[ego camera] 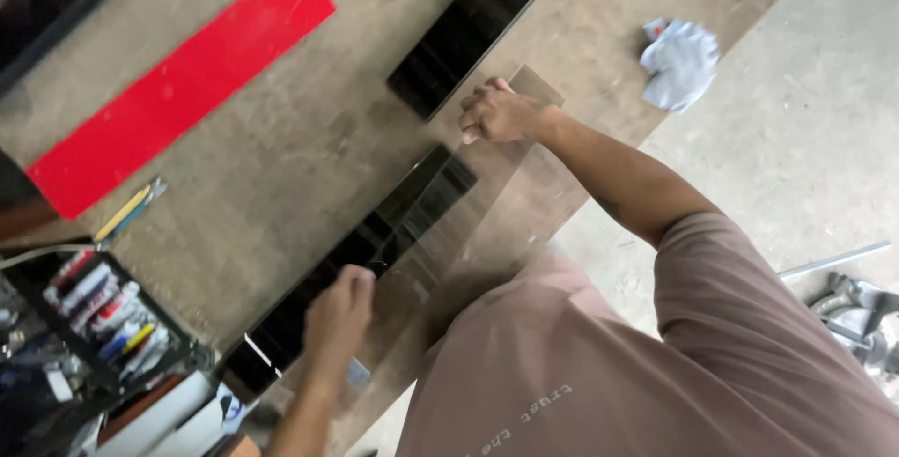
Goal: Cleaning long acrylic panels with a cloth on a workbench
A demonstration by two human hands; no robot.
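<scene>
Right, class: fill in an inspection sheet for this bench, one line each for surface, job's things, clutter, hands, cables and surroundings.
Surface: brown bench, dusty.
Job's things: clear sheet lies over the bench edge, beside a black strip.
Clutter: red strip, second black strip, rag, pencil, tool tray.
Hands: left hand and right hand press on the sheet.
Cables: nothing seen.
Surroundings: concrete floor, metal parts.
</scene>
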